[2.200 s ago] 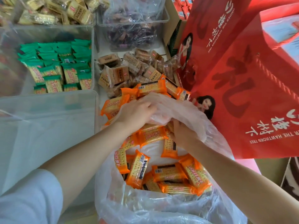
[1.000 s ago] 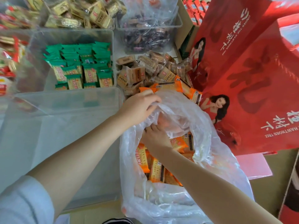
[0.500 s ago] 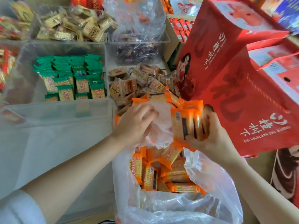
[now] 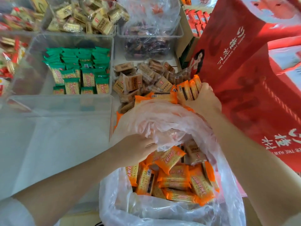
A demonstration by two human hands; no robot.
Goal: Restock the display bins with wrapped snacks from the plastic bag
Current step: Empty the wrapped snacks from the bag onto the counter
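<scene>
**Moving wrapped snacks from bag to bin**

Right hand (image 4: 204,101), upper centre, is clamped on a stack of orange packets (image 4: 187,91) above the bin pile. Left hand (image 4: 136,150) pinches the plastic bag (image 4: 162,212) rim, holding it open. Packets look light, slick, brittle; best gripped across flat sides.

In front of me the desk (image 4: 117,51) shows only as pale strips between the clear bins set side by side on it. The bin (image 4: 71,38) ahead on my left holds green-wrapped packs (image 4: 76,70) in rows. Nearer me stands an empty clear bin (image 4: 57,124). To its right a bin I can barely see is heaped with brown packs (image 4: 138,79) and orange packs (image 4: 156,97). Behind that, another bin (image 4: 149,35) holds dark-wrapped sweets. At the back sits a bin of yellow packs (image 4: 84,17).
</scene>
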